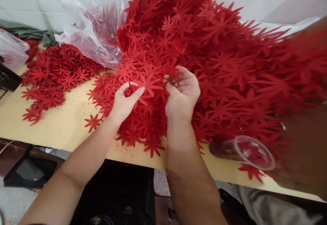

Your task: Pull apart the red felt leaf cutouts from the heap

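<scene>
My left hand (125, 100) pinches a red flower-shaped piece (150, 84) between thumb and forefinger, with its long narrow petals spread toward the right. Close by on the right, my right hand (183, 92) is curled, its thumb and fingers closed on another red flower-shaped piece (174, 74), partly hidden by the fingers. Both hands are over the front of a large heap of similar red pieces (184, 44), which look like thin, soft cutouts with several pointed petals each. The two hands are apart from each other.
A smaller red pile (60, 68) lies on the left of the pale tabletop (68, 126). Behind it stands a clear plastic bag (94, 37). A transparent plastic cup (245, 151) lies on its side near the front edge. One loose piece (92, 122) sits left of the heap.
</scene>
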Motion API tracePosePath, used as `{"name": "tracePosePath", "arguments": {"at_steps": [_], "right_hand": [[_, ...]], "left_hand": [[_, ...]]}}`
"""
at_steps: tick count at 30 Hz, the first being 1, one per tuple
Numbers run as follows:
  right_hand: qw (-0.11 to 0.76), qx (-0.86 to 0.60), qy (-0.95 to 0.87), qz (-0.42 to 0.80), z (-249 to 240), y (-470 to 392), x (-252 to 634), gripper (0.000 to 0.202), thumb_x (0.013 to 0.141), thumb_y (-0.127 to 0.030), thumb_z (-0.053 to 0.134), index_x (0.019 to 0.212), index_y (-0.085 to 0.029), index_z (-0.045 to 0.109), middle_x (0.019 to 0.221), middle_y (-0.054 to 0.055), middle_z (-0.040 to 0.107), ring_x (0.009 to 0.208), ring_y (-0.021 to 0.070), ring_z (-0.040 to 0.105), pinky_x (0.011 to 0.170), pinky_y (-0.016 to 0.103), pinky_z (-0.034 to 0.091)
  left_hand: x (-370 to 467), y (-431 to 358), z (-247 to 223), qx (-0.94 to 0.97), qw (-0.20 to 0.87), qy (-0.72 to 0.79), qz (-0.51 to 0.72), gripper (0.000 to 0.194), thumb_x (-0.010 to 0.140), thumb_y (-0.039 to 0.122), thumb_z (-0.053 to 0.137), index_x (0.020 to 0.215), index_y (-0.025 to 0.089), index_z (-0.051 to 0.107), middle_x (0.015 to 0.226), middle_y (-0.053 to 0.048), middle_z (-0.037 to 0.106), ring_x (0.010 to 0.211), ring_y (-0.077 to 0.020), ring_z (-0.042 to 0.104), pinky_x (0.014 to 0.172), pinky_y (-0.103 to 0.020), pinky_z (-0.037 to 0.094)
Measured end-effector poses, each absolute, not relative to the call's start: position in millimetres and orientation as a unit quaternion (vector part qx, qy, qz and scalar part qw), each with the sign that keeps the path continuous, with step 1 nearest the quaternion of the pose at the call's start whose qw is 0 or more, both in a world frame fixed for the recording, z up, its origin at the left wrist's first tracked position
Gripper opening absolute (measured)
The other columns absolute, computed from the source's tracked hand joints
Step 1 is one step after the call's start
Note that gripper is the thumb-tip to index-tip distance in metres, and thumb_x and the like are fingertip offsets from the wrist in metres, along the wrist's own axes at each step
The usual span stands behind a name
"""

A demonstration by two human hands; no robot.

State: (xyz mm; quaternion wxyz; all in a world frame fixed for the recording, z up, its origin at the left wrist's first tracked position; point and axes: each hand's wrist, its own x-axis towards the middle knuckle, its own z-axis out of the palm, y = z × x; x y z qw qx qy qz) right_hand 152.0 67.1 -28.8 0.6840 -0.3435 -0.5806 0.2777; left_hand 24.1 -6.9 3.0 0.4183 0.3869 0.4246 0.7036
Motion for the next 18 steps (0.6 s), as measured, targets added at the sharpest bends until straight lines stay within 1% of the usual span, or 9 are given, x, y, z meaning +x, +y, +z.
{"name": "tracePosePath", "arguments": {"at_steps": [2, 4, 6, 8, 10, 11, 12, 14, 18], "right_hand": [[0.683, -0.363, -0.587, 0.241, -22.6, 61.6, 154.3, 0.04, 0.074, -0.028, 0.057, 0.114, -0.028, 0.051, 0.114, 0.005, 0.057, 0.11, 0.0209, 0.056, 0.098, 0.05, 0.044], [0.685, -0.38, -0.596, 0.173, -13.1, 51.9, 155.2, 0.04, 0.074, -0.029, 0.059, 0.114, -0.029, 0.054, 0.122, 0.004, 0.054, 0.123, 0.0227, 0.046, 0.107, 0.054, 0.033], [0.682, -0.382, -0.609, 0.135, -3.2, 40.5, 152.9, 0.033, 0.076, -0.032, 0.057, 0.11, -0.028, 0.058, 0.123, 0.004, 0.055, 0.127, 0.0225, 0.042, 0.11, 0.054, 0.029], [0.672, -0.362, -0.619, 0.186, 4.0, 30.8, 147.1, 0.027, 0.081, -0.036, 0.051, 0.104, -0.027, 0.061, 0.111, 0.004, 0.061, 0.114, 0.0202, 0.053, 0.103, 0.05, 0.039], [0.648, -0.343, -0.62, 0.279, 7.0, 25.2, 139.8, 0.026, 0.082, -0.041, 0.049, 0.098, -0.025, 0.062, 0.093, 0.003, 0.066, 0.089, 0.016, 0.062, 0.088, 0.041, 0.05], [0.632, -0.339, -0.619, 0.32, 7.1, 24.2, 136.5, 0.026, 0.079, -0.043, 0.053, 0.094, -0.024, 0.063, 0.085, 0.002, 0.066, 0.079, 0.014, 0.063, 0.079, 0.037, 0.052], [0.618, -0.338, -0.618, 0.349, 6.6, 24.0, 133.8, 0.025, 0.076, -0.045, 0.057, 0.089, -0.024, 0.063, 0.079, 0.001, 0.065, 0.072, 0.0127, 0.062, 0.073, 0.034, 0.053], [0.599, -0.336, -0.618, 0.383, 4.8, 25.5, 130.9, 0.024, 0.07, -0.045, 0.064, 0.08, -0.023, 0.063, 0.073, -0.001, 0.064, 0.066, 0.011, 0.06, 0.068, 0.03, 0.052], [0.61, -0.336, -0.601, 0.391, 0.1, 31.5, 131.4, 0.023, 0.067, -0.043, 0.067, 0.071, -0.021, 0.06, 0.067, -0.003, 0.06, 0.06, 0.0083, 0.055, 0.06, 0.026, 0.049]], "left_hand": [[23.6, -6.7, 2.5, 0.391, 0.412, 0.427, 0.704, 0.017, 0.063, 0.029, 0.072, 0.066, 0.018, 0.059, 0.062, 0.007, 0.055, 0.057, -0.0026, 0.048, 0.063, -0.018, 0.041], [23.3, -6.6, 2.4, 0.395, 0.406, 0.425, 0.707, 0.017, 0.063, 0.029, 0.072, 0.066, 0.018, 0.059, 0.062, 0.007, 0.055, 0.057, -0.0027, 0.047, 0.063, -0.018, 0.041], [23.1, -6.5, 2.8, 0.398, 0.403, 0.425, 0.707, 0.017, 0.063, 0.028, 0.072, 0.066, 0.018, 0.059, 0.062, 0.007, 0.055, 0.058, -0.0028, 0.046, 0.063, -0.018, 0.04], [23.1, -6.7, 3.5, 0.397, 0.409, 0.426, 0.702, 0.017, 0.062, 0.028, 0.073, 0.066, 0.018, 0.059, 0.062, 0.007, 0.055, 0.058, -0.0028, 0.046, 0.063, -0.018, 0.04], [23.3, -7.1, 4.3, 0.393, 0.427, 0.421, 0.697, 0.018, 0.062, 0.028, 0.073, 0.067, 0.018, 0.059, 0.062, 0.007, 0.056, 0.058, -0.0028, 0.047, 0.062, -0.018, 0.04], [23.5, -7.3, 4.7, 0.39, 0.435, 0.416, 0.697, 0.018, 0.062, 0.028, 0.073, 0.067, 0.018, 0.059, 0.063, 0.007, 0.056, 0.058, -0.0028, 0.048, 0.062, -0.017, 0.041], [23.7, -7.6, 5.0, 0.387, 0.442, 0.41, 0.697, 0.018, 0.062, 0.027, 0.073, 0.067, 0.018, 0.059, 0.063, 0.007, 0.056, 0.059, -0.0028, 0.048, 0.062, -0.017, 0.041], [24.2, -8.0, 5.2, 0.384, 0.448, 0.404, 0.7, 0.017, 0.061, 0.025, 0.073, 0.068, 0.018, 0.059, 0.063, 0.007, 0.056, 0.058, -0.0028, 0.049, 0.061, -0.017, 0.041], [25.0, -8.2, 4.7, 0.391, 0.443, 0.408, 0.696, 0.014, 0.062, 0.022, 0.072, 0.071, 0.018, 0.061, 0.065, 0.006, 0.059, 0.059, -0.0032, 0.05, 0.063, -0.018, 0.043]]}}
